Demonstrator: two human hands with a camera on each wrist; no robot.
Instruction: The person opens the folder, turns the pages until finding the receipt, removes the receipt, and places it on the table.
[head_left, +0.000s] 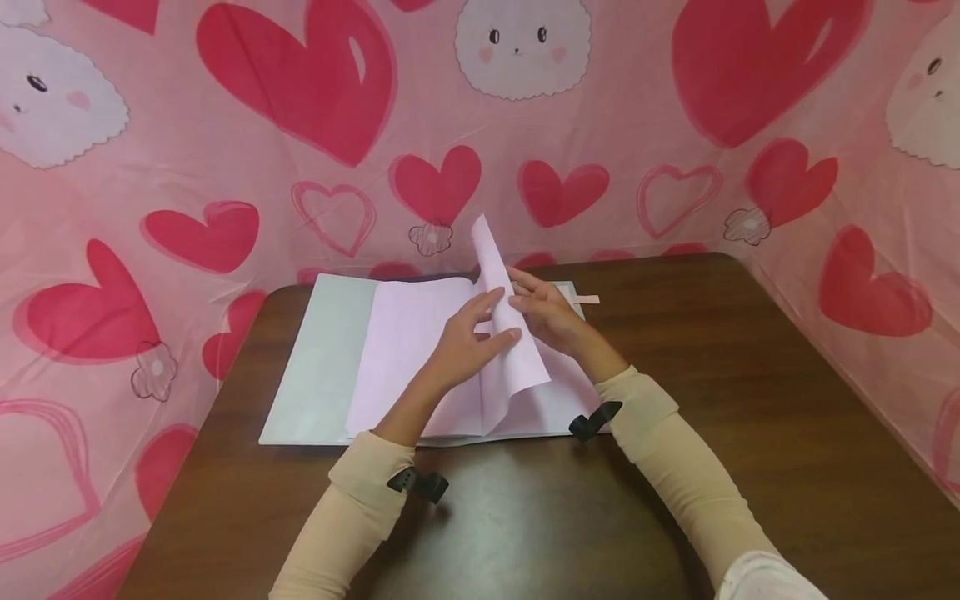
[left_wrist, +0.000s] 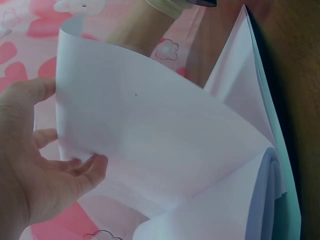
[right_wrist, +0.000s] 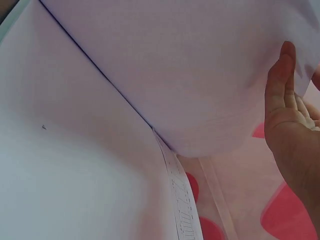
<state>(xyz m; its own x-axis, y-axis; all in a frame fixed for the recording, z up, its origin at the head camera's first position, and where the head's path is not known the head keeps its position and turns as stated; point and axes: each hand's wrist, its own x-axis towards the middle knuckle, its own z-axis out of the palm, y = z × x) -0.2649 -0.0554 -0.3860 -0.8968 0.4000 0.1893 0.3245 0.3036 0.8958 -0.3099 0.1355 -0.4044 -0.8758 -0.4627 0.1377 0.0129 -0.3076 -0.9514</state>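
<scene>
A book with blank white pages (head_left: 420, 350) lies spread on the table, its pale green cover (head_left: 322, 358) showing at the left. One page (head_left: 498, 292) stands raised near the middle, curling along its free edge. My left hand (head_left: 468, 342) holds that edge, thumb and fingertips against the paper. In the left wrist view, the fingers of the left hand (left_wrist: 45, 160) bend at the page's border. Behind the same page, on its right side, is my right hand (head_left: 551, 317). The right wrist view shows the right hand (right_wrist: 292, 110) with fairly straight fingers against the sheet.
The book lies on a dark brown wooden table (head_left: 720, 417). A small pinkish strip (head_left: 587, 299) sticks out past the book's right edge. Pink cloth with red hearts (head_left: 562, 192) hangs around the table. Black straps with camera mounts (head_left: 420, 483) sit on both sleeved wrists.
</scene>
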